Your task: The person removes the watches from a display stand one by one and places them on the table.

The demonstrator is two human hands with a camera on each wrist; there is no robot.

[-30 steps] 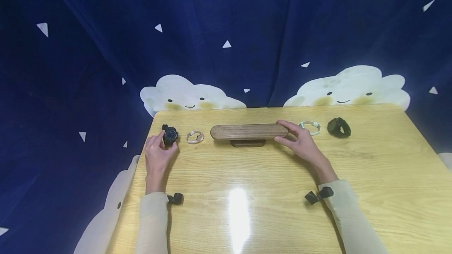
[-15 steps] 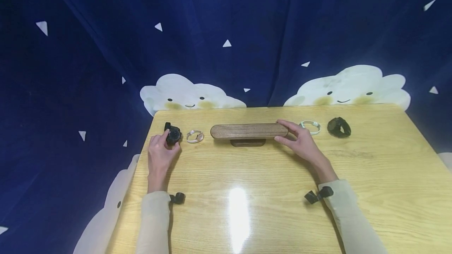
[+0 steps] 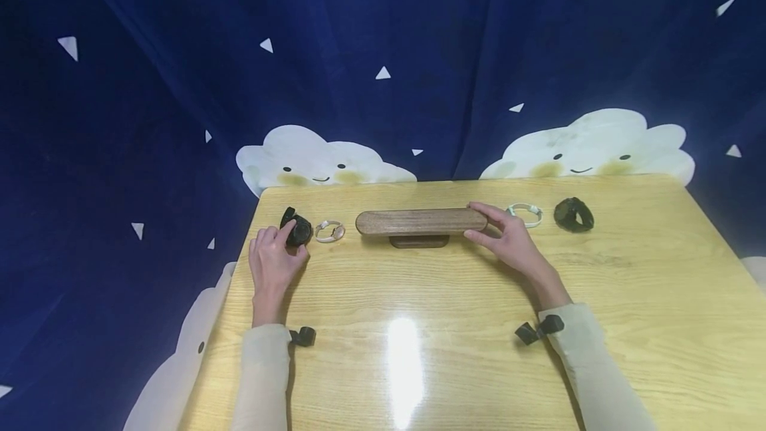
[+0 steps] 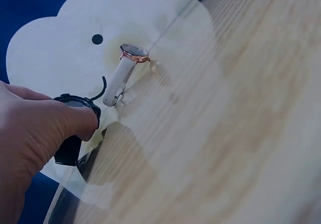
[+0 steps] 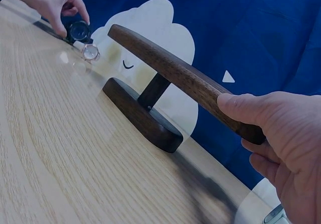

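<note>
On the left of the table, my left hand [image 3: 274,261] pinches a black wristwatch [image 3: 299,231] by its case, thumb on the near side. Its strap hangs below the fingers in the left wrist view. Just right of it lies a watch with a white strap and rose-gold case [image 4: 134,53]. My right hand [image 3: 509,239] grips the right end of the bar of a dark wooden T-shaped watch stand [image 3: 419,222]. In the right wrist view the stand is upright, its oval base [image 5: 143,118] on the table, with the thumb over the bar and fingers beneath.
Right of the stand lie a watch with a pale mint strap [image 3: 525,214] and a dark, bulky watch [image 3: 573,215]. Behind the wooden table [image 3: 467,364] hangs a blue curtain [image 3: 335,32] with clouds and triangles.
My left hand has moved slightly right with the black watch, closer to the white-strapped watch, and the black watch has turned a little. My right hand and the stand stay put.
</note>
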